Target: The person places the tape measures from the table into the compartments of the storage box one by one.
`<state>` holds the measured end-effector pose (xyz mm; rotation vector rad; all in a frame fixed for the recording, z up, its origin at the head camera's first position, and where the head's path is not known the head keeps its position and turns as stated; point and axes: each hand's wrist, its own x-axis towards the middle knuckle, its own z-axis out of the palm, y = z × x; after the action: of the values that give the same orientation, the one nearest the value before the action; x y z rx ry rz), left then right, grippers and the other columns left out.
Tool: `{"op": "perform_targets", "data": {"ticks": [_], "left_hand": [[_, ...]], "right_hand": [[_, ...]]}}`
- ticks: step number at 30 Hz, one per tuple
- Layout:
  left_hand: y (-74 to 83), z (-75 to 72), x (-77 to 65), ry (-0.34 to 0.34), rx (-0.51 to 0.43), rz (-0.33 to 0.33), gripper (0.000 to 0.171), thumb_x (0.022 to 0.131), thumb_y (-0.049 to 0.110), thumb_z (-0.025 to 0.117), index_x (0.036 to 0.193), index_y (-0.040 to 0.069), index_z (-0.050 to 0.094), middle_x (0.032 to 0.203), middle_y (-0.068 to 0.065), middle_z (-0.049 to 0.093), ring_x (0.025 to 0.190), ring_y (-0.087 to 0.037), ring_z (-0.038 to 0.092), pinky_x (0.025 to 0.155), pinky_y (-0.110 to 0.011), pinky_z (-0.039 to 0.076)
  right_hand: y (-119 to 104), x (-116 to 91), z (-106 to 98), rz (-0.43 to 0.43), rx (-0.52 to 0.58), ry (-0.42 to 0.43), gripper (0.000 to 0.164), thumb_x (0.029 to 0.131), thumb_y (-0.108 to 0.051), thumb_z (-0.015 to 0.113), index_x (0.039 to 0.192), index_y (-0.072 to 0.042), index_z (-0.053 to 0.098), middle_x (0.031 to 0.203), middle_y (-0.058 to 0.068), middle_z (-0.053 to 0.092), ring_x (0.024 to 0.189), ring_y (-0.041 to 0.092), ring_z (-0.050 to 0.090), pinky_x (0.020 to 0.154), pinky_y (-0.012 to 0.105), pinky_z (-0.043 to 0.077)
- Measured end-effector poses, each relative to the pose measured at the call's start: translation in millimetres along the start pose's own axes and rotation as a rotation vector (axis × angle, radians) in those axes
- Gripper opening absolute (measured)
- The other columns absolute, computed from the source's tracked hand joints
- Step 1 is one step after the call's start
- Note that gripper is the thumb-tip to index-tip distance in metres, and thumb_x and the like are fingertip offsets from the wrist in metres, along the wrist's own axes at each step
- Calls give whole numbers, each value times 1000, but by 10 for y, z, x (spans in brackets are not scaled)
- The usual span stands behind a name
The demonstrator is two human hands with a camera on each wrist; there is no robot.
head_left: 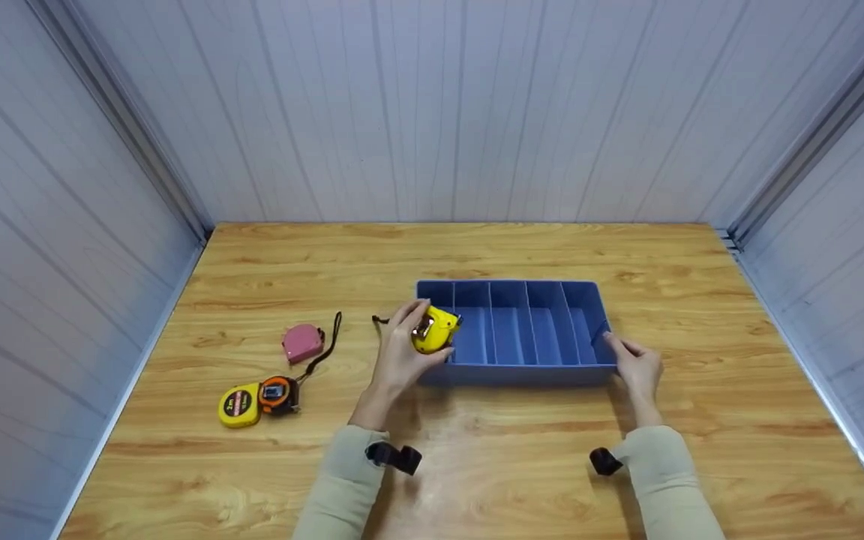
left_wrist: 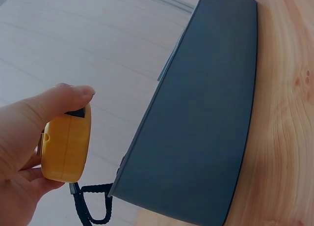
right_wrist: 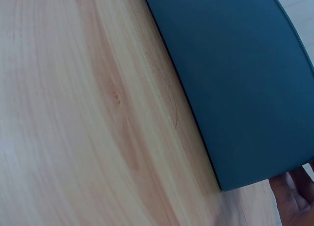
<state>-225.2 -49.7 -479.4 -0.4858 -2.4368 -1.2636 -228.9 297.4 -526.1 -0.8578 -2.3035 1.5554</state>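
Observation:
My left hand (head_left: 400,351) grips a yellow tape measure (head_left: 436,330) by its edges, over the leftmost compartment of a blue divided box (head_left: 514,376). In the left wrist view the thumb lies across the top of the tape measure (left_wrist: 66,147), above the level of the box's rim. A black wrist strap (left_wrist: 93,206) hangs from its lower end, beside the box corner. At the box's right end, near the front corner, my right hand (head_left: 638,369) pinches the wall, thumb at the rim. The right wrist view shows its fingers (right_wrist: 289,196) against the outside of that end.
Left of the box, on the wooden table (head_left: 522,472), lie a pink tape measure (head_left: 303,343), a yellow one (head_left: 239,406) and an orange-and-black one (head_left: 279,395) with a black strap (head_left: 332,345). The latter two touch. Pale panels (head_left: 417,112) enclose the table's back and sides.

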Motion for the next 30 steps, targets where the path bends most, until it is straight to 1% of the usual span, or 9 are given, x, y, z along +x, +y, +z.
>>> {"op": "perform_targets", "data": {"ticks": [5,10,14,15,18,21,27,29,30], "left_hand": [[6,61,28,-10,14,12,73,60,17,81,122,-5,49,123,-15,46,112,-26,44,91,-31,40],[3,119,76,-45,10,17,73,62,17,80,124,-4,48,124,-15,45,113,-27,44,89,-31,42],[20,151,131,-77,17,14,73,63,18,80,124,-5,48,124,-15,44,111,-26,45,88,-30,42],[22,161,147,-79,24,24,73,62,18,80,124,-5,48,124,-15,44,110,-26,45,88,-30,42],[24,186,192,-92,50,44,72,62,17,80,123,-6,49,123,-14,44,107,-24,47,87,-30,43],[20,211,226,-103,87,59,72,62,18,80,123,-5,49,122,-14,45,108,-25,46,89,-31,42],[37,253,296,-144,133,8,73,63,20,80,125,-1,48,124,-12,44,114,-26,41,94,-38,36],[40,268,320,-164,143,-7,74,63,19,80,126,-1,48,125,-12,43,115,-26,40,94,-39,35],[41,274,331,-175,149,-11,74,63,19,80,126,0,48,126,-12,43,115,-26,40,95,-39,35]], "right_hand": [[22,-11,-12,-13,-3,1,45,70,-43,71,97,-7,70,105,12,62,104,25,53,85,33,42],[39,-10,-3,10,-4,16,46,68,-49,70,96,-13,71,104,7,63,105,22,52,89,30,40],[28,1,-6,5,-1,6,48,70,-45,70,100,-8,69,106,10,62,105,23,52,90,31,39],[101,62,13,-15,-9,11,48,69,-49,69,100,-12,70,104,9,63,105,22,53,90,31,39],[338,269,95,-38,-34,31,54,66,-57,67,100,-15,70,103,6,63,104,19,53,90,30,38],[495,394,149,-70,-62,69,54,61,-64,65,94,-22,72,98,0,66,100,15,56,86,26,41],[105,82,28,-44,-20,19,44,70,-46,69,96,-10,71,101,9,63,104,24,54,90,33,39],[24,14,-1,-47,-8,0,43,72,-41,70,98,-6,69,103,12,62,105,26,53,91,35,38],[4,-1,-1,-40,1,9,42,71,-40,71,96,-7,70,102,12,62,104,25,53,91,33,38]]}}
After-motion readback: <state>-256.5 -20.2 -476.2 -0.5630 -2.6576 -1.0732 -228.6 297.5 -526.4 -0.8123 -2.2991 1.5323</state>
